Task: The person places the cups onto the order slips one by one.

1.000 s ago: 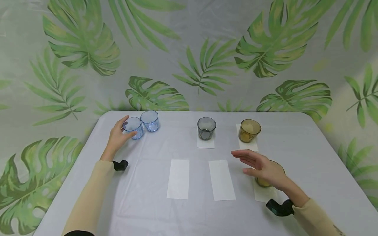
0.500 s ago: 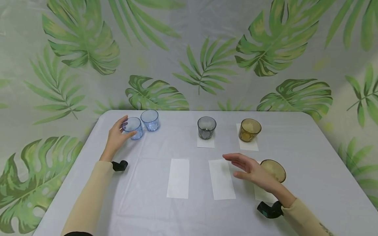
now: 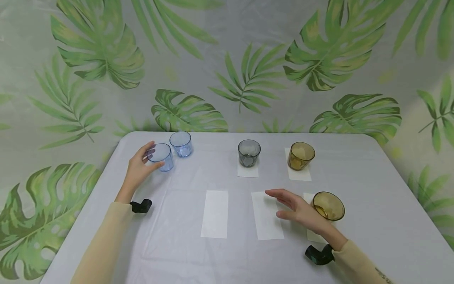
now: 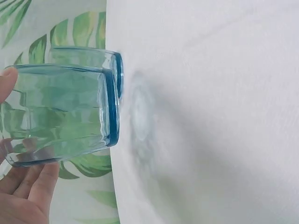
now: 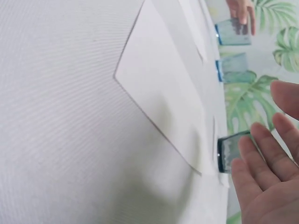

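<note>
At the far left, my left hand (image 3: pixel 139 167) grips a clear blue glass (image 3: pixel 163 161) near its rim, thumb on one side and fingers on the other. In the left wrist view this blue glass (image 4: pixel 60 114) is off the cloth, with its shadow beneath. A second blue glass (image 3: pixel 181 145) stands just behind it. My right hand (image 3: pixel 301 211) hovers with relaxed, spread fingers over a white paper strip (image 3: pixel 267 227) and holds nothing. Beside its wrist, an amber glass (image 3: pixel 330 205) stands on another paper strip (image 3: pixel 315 236), partly hidden by the hand.
A grey glass (image 3: pixel 249 154) stands on a paper strip (image 3: pixel 248 172) at the back middle. Right of it, another amber glass (image 3: pixel 301 157) is on its own strip. A bare paper strip (image 3: pixel 214 215) lies at centre. The white tablecloth (image 3: pixel 177 236) ends before a leaf-patterned backdrop (image 3: pixel 198 51).
My right hand has moved left, away from the front amber glass and over the paper strip. The gripped blue glass has come up slightly and toward me.
</note>
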{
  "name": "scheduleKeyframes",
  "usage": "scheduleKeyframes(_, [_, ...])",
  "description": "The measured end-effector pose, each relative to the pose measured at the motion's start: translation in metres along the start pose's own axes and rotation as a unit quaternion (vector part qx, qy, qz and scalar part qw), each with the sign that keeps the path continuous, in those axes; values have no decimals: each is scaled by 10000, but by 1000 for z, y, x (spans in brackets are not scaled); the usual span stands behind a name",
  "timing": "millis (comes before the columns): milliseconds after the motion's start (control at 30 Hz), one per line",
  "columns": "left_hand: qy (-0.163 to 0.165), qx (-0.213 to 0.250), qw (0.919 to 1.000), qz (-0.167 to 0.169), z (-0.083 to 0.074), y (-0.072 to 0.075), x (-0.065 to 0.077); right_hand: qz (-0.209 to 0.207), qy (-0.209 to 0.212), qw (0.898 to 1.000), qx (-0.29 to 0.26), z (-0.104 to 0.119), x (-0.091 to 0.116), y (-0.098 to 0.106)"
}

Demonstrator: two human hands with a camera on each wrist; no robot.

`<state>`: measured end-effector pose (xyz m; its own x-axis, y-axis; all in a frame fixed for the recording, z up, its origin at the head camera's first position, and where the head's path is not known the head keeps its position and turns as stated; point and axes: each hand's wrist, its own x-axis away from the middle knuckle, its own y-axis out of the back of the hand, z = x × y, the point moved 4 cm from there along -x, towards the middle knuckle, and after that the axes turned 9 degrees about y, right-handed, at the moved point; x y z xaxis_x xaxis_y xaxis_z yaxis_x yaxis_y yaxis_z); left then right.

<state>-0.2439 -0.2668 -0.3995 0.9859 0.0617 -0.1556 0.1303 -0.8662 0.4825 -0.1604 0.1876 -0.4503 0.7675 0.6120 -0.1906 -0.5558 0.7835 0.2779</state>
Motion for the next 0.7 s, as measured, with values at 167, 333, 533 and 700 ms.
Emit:
scheduleKeyframes(167, [-144,92,9997,146,-21,-6,12,6,-131,9998,117,-10,2,0])
scheduleKeyframes(333, [-289,164,9987,387,-29,-17,17,11,-384,9990,242,-20,4,-2])
scheduleKeyframes(533, [-449,285,9963,674,-21,-36,13,-23,-572,9979,299,-26,6,-2])
scheduleKeyframes(700, [-623,291,9937,887,-22,-52,13,-31,-562,9966,601,-28,7,-2])
